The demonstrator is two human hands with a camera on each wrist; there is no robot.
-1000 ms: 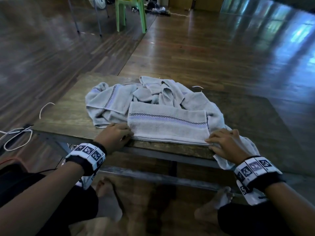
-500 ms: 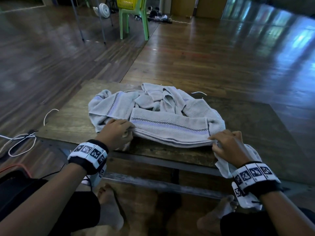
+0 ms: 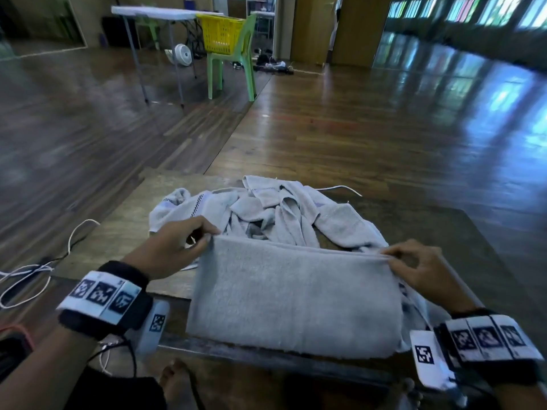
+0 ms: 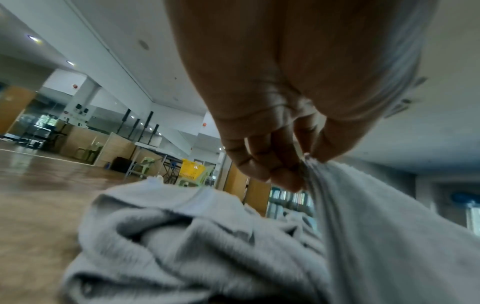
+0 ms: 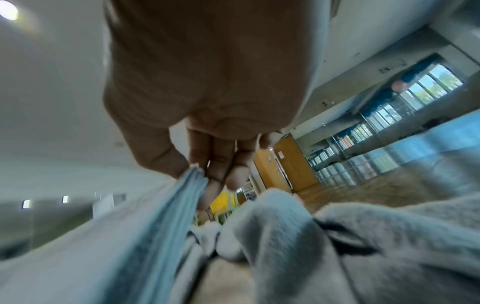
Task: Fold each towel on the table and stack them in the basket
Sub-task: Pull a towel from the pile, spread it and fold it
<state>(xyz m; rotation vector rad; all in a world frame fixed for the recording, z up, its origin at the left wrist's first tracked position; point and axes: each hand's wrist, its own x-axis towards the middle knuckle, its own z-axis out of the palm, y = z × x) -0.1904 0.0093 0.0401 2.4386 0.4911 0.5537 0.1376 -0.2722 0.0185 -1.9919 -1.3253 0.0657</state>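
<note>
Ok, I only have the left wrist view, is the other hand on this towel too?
Observer: Yes, the right hand pinches the opposite top corner of the folded towel.
Operator: Where's its bottom edge?
Observer: At the near edge of the table, in front of the crumpled towels.
Operator: Anything in the basket yet?
Observer: Cannot tell; the yellow basket sits on a green chair across the room, its inside hidden.

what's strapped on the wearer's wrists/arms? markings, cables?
Bare forearms, no sleeves. Each wrist carries a black band faced with white panels of square black fiducial tags, plus a white tagged module hanging beneath. Thin dark cables trail from the left unit.
</note>
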